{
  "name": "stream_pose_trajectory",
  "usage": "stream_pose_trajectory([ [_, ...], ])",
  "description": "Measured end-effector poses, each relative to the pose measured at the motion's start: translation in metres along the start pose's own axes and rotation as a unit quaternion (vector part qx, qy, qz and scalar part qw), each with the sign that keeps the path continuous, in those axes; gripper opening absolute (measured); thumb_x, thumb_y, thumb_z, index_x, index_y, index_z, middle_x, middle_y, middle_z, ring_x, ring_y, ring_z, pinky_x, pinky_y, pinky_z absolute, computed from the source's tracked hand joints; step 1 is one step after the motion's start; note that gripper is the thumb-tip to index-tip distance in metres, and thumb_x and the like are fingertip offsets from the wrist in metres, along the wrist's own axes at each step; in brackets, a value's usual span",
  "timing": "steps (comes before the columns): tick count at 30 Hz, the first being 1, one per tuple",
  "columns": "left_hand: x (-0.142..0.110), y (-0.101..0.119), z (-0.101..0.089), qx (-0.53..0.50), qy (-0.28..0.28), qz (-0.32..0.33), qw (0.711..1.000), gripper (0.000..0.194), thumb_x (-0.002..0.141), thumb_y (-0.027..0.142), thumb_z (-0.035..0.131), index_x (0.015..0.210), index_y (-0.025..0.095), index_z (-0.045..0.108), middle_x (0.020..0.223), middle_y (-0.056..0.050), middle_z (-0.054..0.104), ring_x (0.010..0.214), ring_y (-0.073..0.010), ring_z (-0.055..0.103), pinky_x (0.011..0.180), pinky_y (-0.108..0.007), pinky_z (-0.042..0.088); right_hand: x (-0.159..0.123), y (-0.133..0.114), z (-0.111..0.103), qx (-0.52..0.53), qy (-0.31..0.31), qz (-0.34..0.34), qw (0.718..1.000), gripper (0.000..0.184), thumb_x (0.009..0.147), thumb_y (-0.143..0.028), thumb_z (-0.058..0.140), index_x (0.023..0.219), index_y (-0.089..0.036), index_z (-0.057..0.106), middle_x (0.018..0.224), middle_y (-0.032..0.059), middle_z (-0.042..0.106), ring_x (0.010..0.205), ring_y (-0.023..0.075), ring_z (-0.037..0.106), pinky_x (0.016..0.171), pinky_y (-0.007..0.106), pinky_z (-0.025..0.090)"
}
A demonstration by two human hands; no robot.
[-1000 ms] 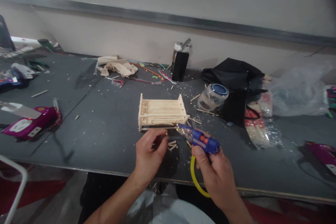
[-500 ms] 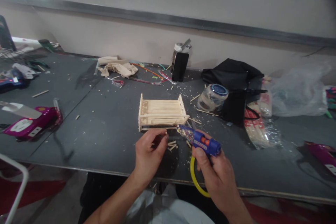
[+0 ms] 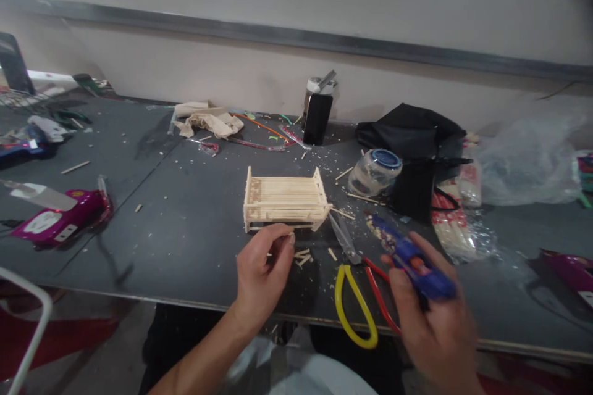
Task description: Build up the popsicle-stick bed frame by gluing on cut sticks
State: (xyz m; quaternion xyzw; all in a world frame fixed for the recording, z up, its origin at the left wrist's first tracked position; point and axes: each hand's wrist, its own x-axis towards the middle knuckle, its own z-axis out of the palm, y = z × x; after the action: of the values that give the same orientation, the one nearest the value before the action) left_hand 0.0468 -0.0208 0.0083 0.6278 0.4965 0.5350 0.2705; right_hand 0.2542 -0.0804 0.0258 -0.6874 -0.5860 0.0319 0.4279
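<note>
A small bed-like frame of thin wooden sticks (image 3: pixel 287 197) stands upright on the table. My left hand (image 3: pixel 265 268) is just in front of it, thumb and forefinger pinched on what looks like a short piece of wooden stick, mostly hidden by the fingers. My right hand (image 3: pixel 430 315) grips a blue glue gun (image 3: pixel 412 259), slightly blurred, its nozzle towards the upper left and apart from the frame. Scissors (image 3: pixel 361 302) with one yellow and one red handle lie between my hands, blades by the frame's right corner. Several short stick pieces (image 3: pixel 303 256) lie beside my left hand.
A clear jar (image 3: pixel 375 173) with a blue lid and a black bag (image 3: pixel 412 136) are at the right, near packs of sticks (image 3: pixel 456 228). A phone (image 3: pixel 317 118) leans at the back. A beige cloth (image 3: pixel 208 119) and a purple device (image 3: pixel 60 216) are leftward.
My right hand has drawn the glue gun away from the frame, to the right and towards me, uncovering the scissors. My left hand has stayed almost in place.
</note>
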Motion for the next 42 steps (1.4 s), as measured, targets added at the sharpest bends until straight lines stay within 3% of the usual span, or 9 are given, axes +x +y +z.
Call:
stream_pose_trajectory([
  [3,0.0,-0.001,-0.001,-0.016,-0.018,-0.025,0.999,0.013,0.086,0.019,0.056,0.096,0.021,0.064,0.084,0.0,0.068,0.065,-0.0094,0.062,0.063,-0.02,0.049,0.014,0.033,0.0,-0.168,-0.041,-0.002,0.985,0.064,0.085,-0.053,0.048,0.135,-0.014,0.043,0.125,0.0183,0.058,0.108,0.0337,0.058,0.087,0.047,0.048],
  [8,-0.002,-0.005,0.001,-0.032,-0.032,-0.039,0.998,0.009,0.084,0.02,0.058,0.09,0.021,0.065,0.08,0.001,0.066,0.067,-0.0103,0.063,0.064,-0.02,0.05,0.026,0.066,0.0,-0.212,-0.122,-0.015,0.969,0.061,0.083,-0.055,0.046,0.124,-0.01,0.051,0.104,0.0171,0.067,0.094,0.0318,0.063,0.083,0.048,0.049],
  [11,-0.002,-0.006,0.003,-0.044,-0.033,-0.059,0.997,0.01,0.083,0.021,0.06,0.091,0.021,0.066,0.08,0.001,0.067,0.069,-0.0108,0.064,0.065,-0.02,0.051,0.022,0.038,-0.005,-0.202,-0.052,-0.064,0.976,0.052,0.084,-0.054,0.046,0.115,-0.013,0.059,0.102,0.0144,0.066,0.092,0.0294,0.061,0.084,0.047,0.047],
  [13,-0.002,-0.007,0.004,-0.049,-0.035,-0.064,0.996,0.01,0.083,0.022,0.061,0.092,0.022,0.066,0.08,0.001,0.068,0.069,-0.0109,0.064,0.064,-0.02,0.051,0.017,0.006,-0.002,-0.125,-0.011,-0.063,0.99,0.034,0.087,-0.046,0.05,0.102,-0.021,0.064,0.093,0.0074,0.067,0.077,0.0205,0.061,0.07,0.033,0.05],
  [16,-0.002,-0.008,0.003,-0.043,-0.042,-0.046,0.997,0.012,0.083,0.021,0.061,0.093,0.022,0.067,0.081,0.001,0.069,0.07,-0.0106,0.064,0.063,-0.019,0.051,0.013,-0.038,0.016,0.027,-0.092,-0.056,0.994,0.015,0.087,-0.034,0.057,0.091,-0.025,0.067,0.082,-0.0003,0.066,0.06,0.0119,0.057,0.055,0.023,0.046],
  [19,-0.001,-0.008,0.001,-0.023,-0.043,0.0,0.999,0.015,0.082,0.017,0.061,0.095,0.021,0.067,0.084,0.0,0.07,0.072,-0.0104,0.065,0.064,-0.018,0.051,0.014,-0.058,0.041,0.098,-0.148,-0.032,0.984,0.009,0.085,-0.03,0.06,0.088,-0.025,0.067,0.077,-0.0025,0.065,0.062,0.0112,0.056,0.058,0.022,0.045],
  [29,-0.002,-0.012,0.0,0.019,-0.034,0.098,0.994,0.023,0.081,0.009,0.058,0.1,0.02,0.064,0.089,-0.001,0.072,0.078,-0.0118,0.067,0.073,-0.02,0.053,0.015,-0.066,0.063,0.084,-0.145,-0.027,0.985,0.008,0.084,-0.025,0.06,0.081,-0.023,0.067,0.071,-0.0029,0.062,0.058,0.0107,0.052,0.056,0.023,0.04],
  [36,-0.002,-0.009,-0.001,-0.001,-0.011,-0.018,1.0,0.024,0.082,0.019,0.06,0.106,0.02,0.063,0.087,-0.001,0.072,0.072,-0.0124,0.067,0.067,-0.022,0.054,0.026,-0.07,0.073,0.03,-0.058,-0.042,0.997,0.012,0.082,-0.024,0.058,0.073,-0.021,0.065,0.063,-0.0029,0.056,0.055,0.011,0.047,0.053,0.023,0.038],
  [42,-0.003,-0.009,-0.002,0.004,-0.007,-0.017,1.0,0.017,0.082,0.02,0.06,0.098,0.019,0.066,0.083,-0.001,0.071,0.069,-0.0122,0.065,0.065,-0.022,0.052,0.036,-0.067,0.086,-0.022,-0.006,-0.071,0.997,0.012,0.084,-0.025,0.058,0.074,-0.02,0.064,0.064,-0.0023,0.057,0.06,0.0122,0.05,0.059,0.024,0.038],
])
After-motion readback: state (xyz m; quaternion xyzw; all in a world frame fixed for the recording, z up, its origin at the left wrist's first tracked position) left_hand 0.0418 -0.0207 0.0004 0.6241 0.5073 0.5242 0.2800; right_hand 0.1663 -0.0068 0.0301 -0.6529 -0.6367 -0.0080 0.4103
